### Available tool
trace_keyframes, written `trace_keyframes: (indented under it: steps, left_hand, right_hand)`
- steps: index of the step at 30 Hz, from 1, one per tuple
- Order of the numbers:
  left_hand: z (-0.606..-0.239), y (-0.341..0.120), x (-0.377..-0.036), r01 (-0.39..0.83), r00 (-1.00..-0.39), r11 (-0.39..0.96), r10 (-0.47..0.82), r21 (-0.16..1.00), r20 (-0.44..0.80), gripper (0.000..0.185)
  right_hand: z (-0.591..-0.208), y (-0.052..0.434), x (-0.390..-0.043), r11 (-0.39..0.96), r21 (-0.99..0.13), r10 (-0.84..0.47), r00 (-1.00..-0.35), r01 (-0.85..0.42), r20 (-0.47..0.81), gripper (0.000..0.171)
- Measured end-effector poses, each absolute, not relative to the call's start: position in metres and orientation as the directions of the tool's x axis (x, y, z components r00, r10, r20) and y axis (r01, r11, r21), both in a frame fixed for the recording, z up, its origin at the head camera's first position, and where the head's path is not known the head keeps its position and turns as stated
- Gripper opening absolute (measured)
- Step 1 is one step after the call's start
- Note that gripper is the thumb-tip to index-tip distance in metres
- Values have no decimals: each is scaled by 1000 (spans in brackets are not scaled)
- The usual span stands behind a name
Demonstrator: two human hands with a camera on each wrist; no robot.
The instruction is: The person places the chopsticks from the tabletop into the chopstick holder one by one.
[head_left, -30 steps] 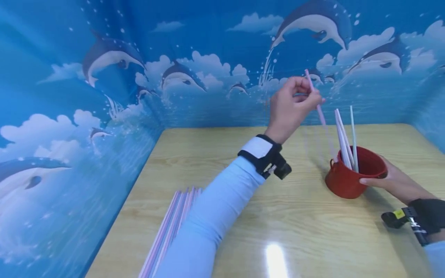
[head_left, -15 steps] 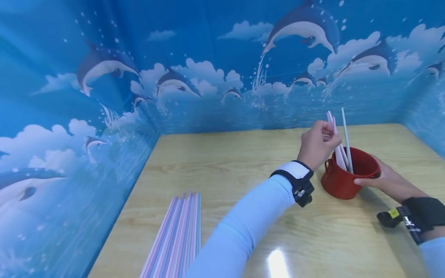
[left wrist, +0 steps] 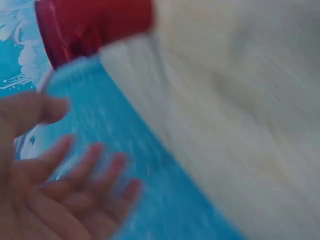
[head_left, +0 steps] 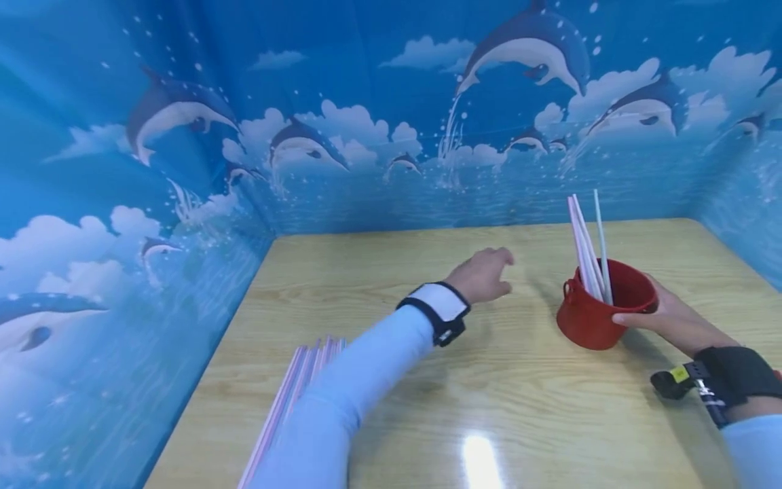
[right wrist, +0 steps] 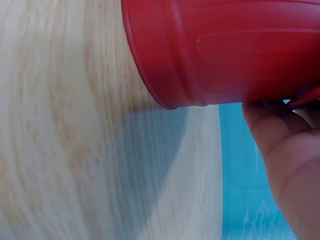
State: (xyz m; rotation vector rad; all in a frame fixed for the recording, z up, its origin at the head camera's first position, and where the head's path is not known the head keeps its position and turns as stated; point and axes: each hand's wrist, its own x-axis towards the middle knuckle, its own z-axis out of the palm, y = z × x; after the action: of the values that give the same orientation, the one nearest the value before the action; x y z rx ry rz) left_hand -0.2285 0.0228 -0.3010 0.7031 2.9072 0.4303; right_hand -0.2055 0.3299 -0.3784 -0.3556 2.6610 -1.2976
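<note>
A red bucket [head_left: 589, 329] with small side loops stands on the table at the right of the head view. Several thin straws [head_left: 583, 248], pink, white and pale green, lean upright in it. My right hand [head_left: 684, 319] grips the bucket's right side, its thumb at the near rim; in the right wrist view the bucket's wall [right wrist: 225, 55] hides part of the fingers. Left of the bucket, my left hand [head_left: 482, 275] is above the table with nothing in it. The left wrist view shows its fingers [left wrist: 85, 167] spread and loosely bent, blurred by motion.
A bundle of long pastel straws [head_left: 287, 401] lies at the table's front left, partly covered by my left sleeve [head_left: 348, 387]. The wooden table [head_left: 519, 394] ends at a blue dolphin-print backdrop [head_left: 360, 193] behind and at the sides.
My left hand brought a pink straw down into the bucket beside the others, let it go, and moved back left. The right hand still holds the bucket.
</note>
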Motion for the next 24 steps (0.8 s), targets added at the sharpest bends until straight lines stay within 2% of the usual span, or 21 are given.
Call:
trace_keyframes:
  steps: [2,5,7,10,15,24]
  left_hand:
    - [-305,-16,-221,361,-917,917,382,171,-114,26]
    - [-316,-72,-207,184,-964,983,186,28,-190,17]
    - [-326,-103,-196,77,-973,996,68,-33,-220,19]
    - [-340,-138,-180,-23,-966,997,-42,-77,-254,22]
    - [-356,-162,-165,-47,-948,997,-62,-55,-311,26]
    - [-360,-161,-161,-45,-938,999,-52,-30,-344,22]
  right_hand:
    - [-380,327,-208,602,-787,-276,-960,-137,-44,71]
    - [-382,326,-210,613,-779,-265,-963,-130,-47,72]
    - [-383,326,-211,625,-769,-259,-965,-132,-45,73]
    - [-382,325,-213,631,-762,-265,-964,-144,-37,73]
    - [-382,326,-213,640,-755,-261,-965,-141,-41,73]
    - [-381,324,-213,641,-755,-255,-966,-136,-43,72]
